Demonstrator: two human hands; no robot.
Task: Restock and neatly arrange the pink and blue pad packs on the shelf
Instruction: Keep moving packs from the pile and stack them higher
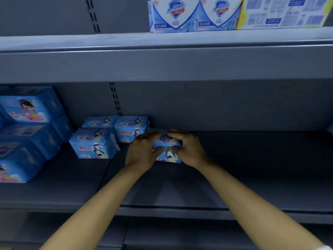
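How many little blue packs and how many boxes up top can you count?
Little blue packs: 4, with 3 loose on the shelf and 1 held pack gripped by the left hand and right hand
White-blue boxes: 2
Yellow box: 1
Total: 7

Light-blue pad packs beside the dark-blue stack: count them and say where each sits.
4. Two stand side by side at the back: rear-left pack and rear-right pack. The front pack sits before them. The held pack is gripped by left hand and right hand. More may hide behind.
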